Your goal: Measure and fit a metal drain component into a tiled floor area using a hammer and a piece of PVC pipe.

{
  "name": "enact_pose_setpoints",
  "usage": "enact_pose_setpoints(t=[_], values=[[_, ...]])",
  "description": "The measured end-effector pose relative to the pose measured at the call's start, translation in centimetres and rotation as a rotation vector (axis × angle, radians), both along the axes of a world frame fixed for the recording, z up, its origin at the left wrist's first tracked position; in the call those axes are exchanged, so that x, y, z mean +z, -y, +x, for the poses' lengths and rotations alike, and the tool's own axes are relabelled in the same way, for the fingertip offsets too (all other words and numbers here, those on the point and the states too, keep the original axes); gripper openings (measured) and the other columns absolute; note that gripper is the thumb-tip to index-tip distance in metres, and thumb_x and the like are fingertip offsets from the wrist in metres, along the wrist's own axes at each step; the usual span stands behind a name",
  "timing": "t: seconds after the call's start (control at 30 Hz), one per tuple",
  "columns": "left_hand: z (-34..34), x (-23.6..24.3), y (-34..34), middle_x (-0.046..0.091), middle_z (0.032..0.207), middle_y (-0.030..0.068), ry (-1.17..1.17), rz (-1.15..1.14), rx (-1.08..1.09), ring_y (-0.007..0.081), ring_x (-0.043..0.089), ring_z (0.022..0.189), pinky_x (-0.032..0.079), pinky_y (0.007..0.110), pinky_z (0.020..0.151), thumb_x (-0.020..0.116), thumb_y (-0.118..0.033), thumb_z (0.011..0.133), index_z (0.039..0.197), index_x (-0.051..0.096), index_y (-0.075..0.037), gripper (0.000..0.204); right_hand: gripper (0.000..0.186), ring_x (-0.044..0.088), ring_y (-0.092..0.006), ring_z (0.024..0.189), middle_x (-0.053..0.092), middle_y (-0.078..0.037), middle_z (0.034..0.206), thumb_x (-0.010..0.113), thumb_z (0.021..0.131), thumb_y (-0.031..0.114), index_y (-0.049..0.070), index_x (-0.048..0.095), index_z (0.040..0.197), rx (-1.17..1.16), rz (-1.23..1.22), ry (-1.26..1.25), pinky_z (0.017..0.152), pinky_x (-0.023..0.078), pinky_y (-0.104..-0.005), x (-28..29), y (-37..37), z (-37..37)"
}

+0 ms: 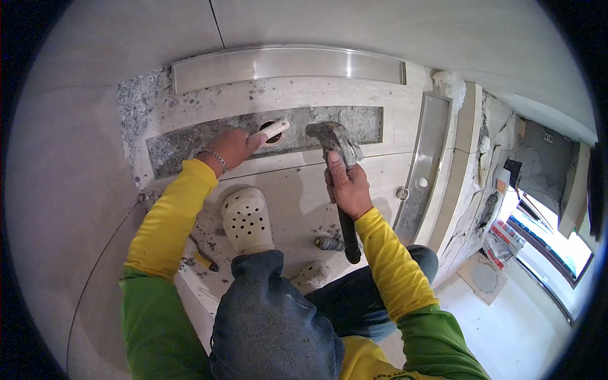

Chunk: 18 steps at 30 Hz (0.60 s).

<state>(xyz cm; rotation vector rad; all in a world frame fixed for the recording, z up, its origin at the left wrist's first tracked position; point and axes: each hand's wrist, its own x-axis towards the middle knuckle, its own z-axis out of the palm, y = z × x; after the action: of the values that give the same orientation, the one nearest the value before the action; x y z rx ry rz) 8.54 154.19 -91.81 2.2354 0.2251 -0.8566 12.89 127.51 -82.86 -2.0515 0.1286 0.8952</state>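
My left hand (235,149) grips a short pale, flat strip (273,130) over a round dark hole (271,139) in a long, rough grey recess (189,145) cut into light tile. My right hand (348,185) is closed on the handle of a grey-headed hammer (332,134) with a black grip, its head over the recess to the right of the hole.
Steel channel pieces lie behind (285,63) and at right (423,158). Near my clog (246,221) lie a yellow-handled tool (204,258) and a small dark cylindrical object (328,243). Farther right are broken wall edges, a bag (501,244), a board (482,277) and a bright window.
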Motion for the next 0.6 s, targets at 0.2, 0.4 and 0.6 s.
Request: enact_pose_setpoints(t=[0.2,0.4,0.6], values=[[-0.1,-0.6,-0.1,0.062,0.067,0.0232,-0.029,-0.035,0.055,0.0405,0.063,0.065,0.050,0.048,0.069,0.041,-0.060,0.092,0.074,0.063,0.003,0.069,0.054,0.045,-0.0093,0.042,0.046,0.001,0.053,0.049,0.095,0.055,0.008,0.050,0.069,0.055,-0.009,0.057,0.039,0.035,-0.0256,-0.2,-0.7,0.2],[4.6,4.6,-3.9,0.058,0.060,0.0133,-0.166,-0.197,-0.022,0.0243,0.056,0.044,0.049,0.040,0.051,0.042,-0.061,0.092,0.087,0.065,-0.001,0.064,0.062,0.047,-0.0150,0.050,0.051,-0.008,0.052,0.051,0.095,0.051,0.000,0.052,0.059,0.022,-0.062,0.005,0.049,0.039,-0.0337,0.9,-1.4,0.7],[-0.7,2.5,-2.8,0.055,0.056,0.0056,-0.170,-0.328,0.316,0.0136,0.052,0.041,0.044,0.030,0.041,0.046,-0.064,0.090,0.096,0.064,-0.002,0.065,0.055,0.043,-0.0089,0.042,0.045,0.001,0.052,0.047,0.097,0.051,0.009,0.047,0.063,0.022,0.111,0.095,0.039,0.033,-0.0258,0.9,-2.7,0.8]])
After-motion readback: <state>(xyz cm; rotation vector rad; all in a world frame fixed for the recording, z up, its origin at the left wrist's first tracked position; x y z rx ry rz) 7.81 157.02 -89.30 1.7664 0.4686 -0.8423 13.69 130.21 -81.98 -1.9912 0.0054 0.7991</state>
